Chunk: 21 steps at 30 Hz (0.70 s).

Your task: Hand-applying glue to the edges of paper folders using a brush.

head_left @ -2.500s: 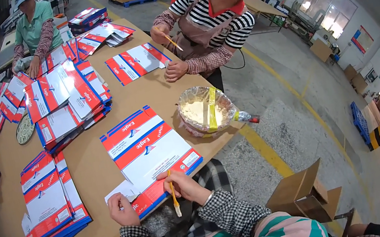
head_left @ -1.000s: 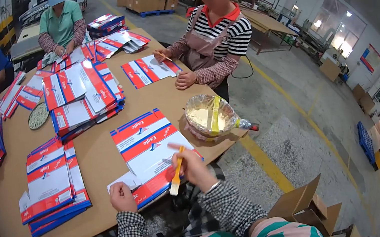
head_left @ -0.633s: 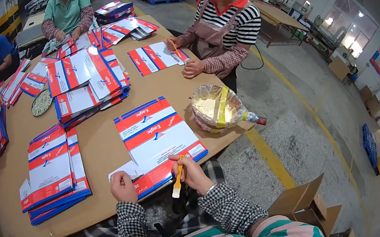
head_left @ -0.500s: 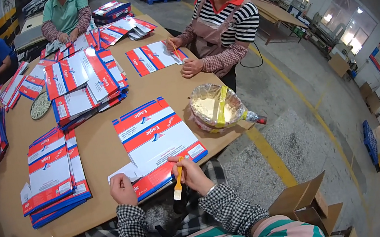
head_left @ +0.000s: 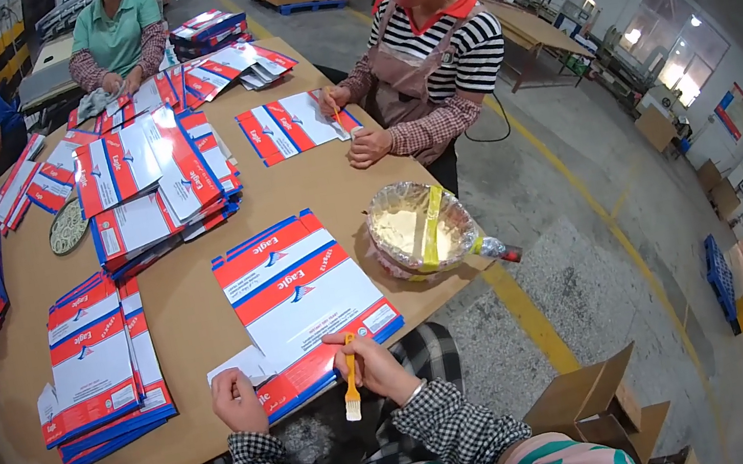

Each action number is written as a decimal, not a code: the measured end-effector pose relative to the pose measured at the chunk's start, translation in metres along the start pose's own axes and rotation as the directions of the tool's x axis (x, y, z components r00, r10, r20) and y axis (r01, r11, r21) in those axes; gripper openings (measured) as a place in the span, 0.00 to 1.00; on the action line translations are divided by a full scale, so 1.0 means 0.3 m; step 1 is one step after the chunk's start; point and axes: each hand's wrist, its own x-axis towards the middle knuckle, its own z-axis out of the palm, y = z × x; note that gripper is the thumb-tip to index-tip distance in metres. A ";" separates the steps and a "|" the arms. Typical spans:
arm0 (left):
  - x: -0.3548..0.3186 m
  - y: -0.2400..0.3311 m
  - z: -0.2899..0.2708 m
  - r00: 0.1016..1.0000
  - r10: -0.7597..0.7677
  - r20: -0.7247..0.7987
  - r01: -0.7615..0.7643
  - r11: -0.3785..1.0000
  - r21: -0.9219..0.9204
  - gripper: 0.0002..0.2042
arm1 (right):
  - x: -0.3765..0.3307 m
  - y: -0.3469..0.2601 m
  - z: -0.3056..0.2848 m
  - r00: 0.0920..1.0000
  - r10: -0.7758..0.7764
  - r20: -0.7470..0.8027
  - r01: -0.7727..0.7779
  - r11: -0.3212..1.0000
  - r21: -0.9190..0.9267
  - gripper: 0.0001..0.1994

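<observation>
A flat printed carton [head_left: 306, 309], red, white and blue, lies before me at the table's near edge. My left hand [head_left: 239, 401] is closed at its lower left corner, by a small white flap [head_left: 244, 366]. The fingers curl under, so what they hold, if anything, is hidden. In my right hand [head_left: 377, 366] is a yellow brush [head_left: 352, 375], gripped by its handle with pale bristles pointing down. That hand is at the carton's near right edge. Right of the carton stands a plastic-lined bowl [head_left: 420, 227] of cream-coloured paste, with yellow tape across it.
Stacked cartons [head_left: 96, 360] lie to the left, and a taller pile [head_left: 155, 186] sits farther back. A round dish [head_left: 68, 226] is beside that pile. Across the table [head_left: 176, 306], a person in stripes [head_left: 429, 53] works on another carton [head_left: 293, 126]. An open cardboard box [head_left: 590, 402] stands at lower right.
The view has shifted slightly, so the table and cartons appear a little lower. My hands keep nearly the same places, the brush still in the right one.
</observation>
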 end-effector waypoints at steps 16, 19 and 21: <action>-0.022 -0.028 0.003 0.998 0.057 -0.001 -0.057 0.997 0.055 0.02 | 0.038 -0.055 0.005 1.000 -0.015 0.026 0.010 0.986 0.169 0.17; -0.012 0.006 0.004 0.999 0.037 0.004 -0.037 0.999 0.033 0.03 | 0.047 -0.066 -0.003 0.996 -0.001 0.092 -0.011 0.991 0.135 0.17; -0.013 0.004 -0.001 0.999 0.035 0.003 -0.035 0.999 0.032 0.04 | 0.043 -0.064 0.002 0.997 0.025 0.070 -0.035 0.989 0.145 0.17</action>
